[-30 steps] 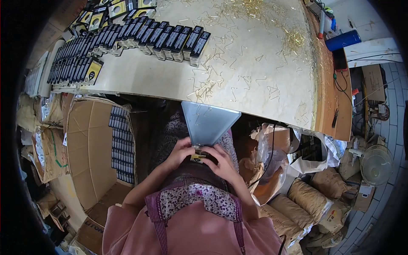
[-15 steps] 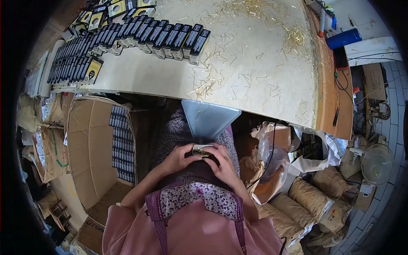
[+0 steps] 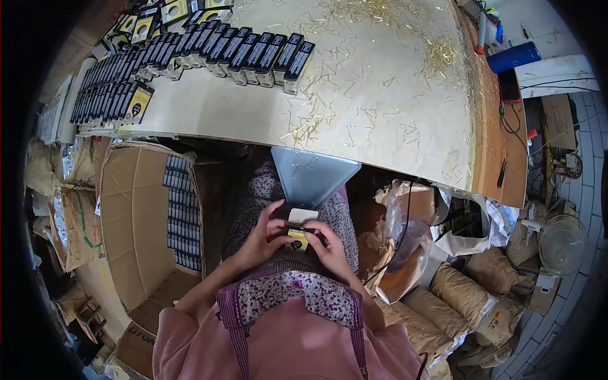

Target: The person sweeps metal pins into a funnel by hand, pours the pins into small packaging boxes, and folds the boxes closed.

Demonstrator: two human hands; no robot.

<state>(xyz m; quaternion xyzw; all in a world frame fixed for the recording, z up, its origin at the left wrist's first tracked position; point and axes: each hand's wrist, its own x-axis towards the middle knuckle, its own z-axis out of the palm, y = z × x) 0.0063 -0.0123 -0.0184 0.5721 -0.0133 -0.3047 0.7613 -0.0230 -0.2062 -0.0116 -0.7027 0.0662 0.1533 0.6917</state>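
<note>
On the desk we see a row of black-topped cartons curving from the left edge toward the middle, so narrow and close-set that a knock at its right end could topple several. The blue-grey tray juts out from the desk's front edge over the lap, where a bump could jolt it. Below its near end, the right hand pinches the right side of a yellow-and-black carton, thumb on its face; the left hand is part spread, index finger raised, at its left side, and we cannot tell how firmly it grips. Only hands carry this carton, so a slack pinch could drop it, and a skewed push could crease its white flap. Bent gold wires near the front edge could slip off if brushed. Against half a second ago, we find desk, row and tray unchanged, the left hand opened out, and the carton turned so its yellow face shows.
</note>
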